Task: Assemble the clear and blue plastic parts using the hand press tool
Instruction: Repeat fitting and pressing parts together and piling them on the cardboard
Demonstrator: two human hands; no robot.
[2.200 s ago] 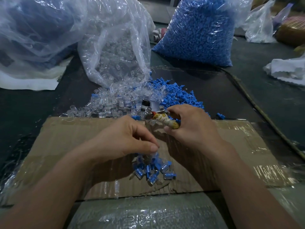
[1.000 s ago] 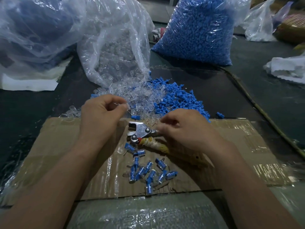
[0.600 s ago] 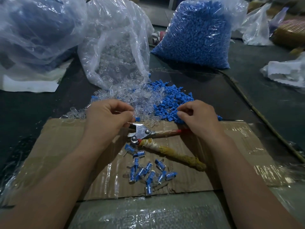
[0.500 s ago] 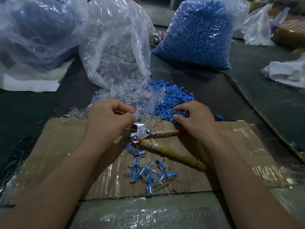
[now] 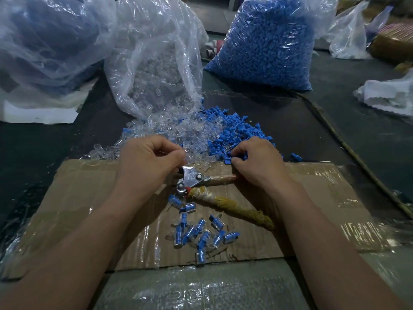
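Two handles splay from the hand press tool (image 5: 194, 180), which lies on its side on a taped cardboard sheet (image 5: 85, 198). Its metal head is just below the left hand's fingertips. One handle is wrapped in yellowish cloth and angles toward the near right; the end of the other, reddish handle disappears under the right hand. The left hand (image 5: 148, 167) is curled, thumb meeting forefinger at the edge of the clear parts (image 5: 178, 128); I cannot tell whether it holds one. The right hand (image 5: 257, 164) reaches into the blue parts (image 5: 237, 130), its bent fingers and thumb pinching a piece at the near edge of that pile. A loose scatter of assembled pieces (image 5: 196, 231), clear with blue inside, lies on the cardboard in front of the tool. The two heaps of loose parts touch on the dark table (image 5: 290, 121). Behind them stand an open bag of clear parts (image 5: 156, 54) and a full bag of blue parts (image 5: 270, 41).
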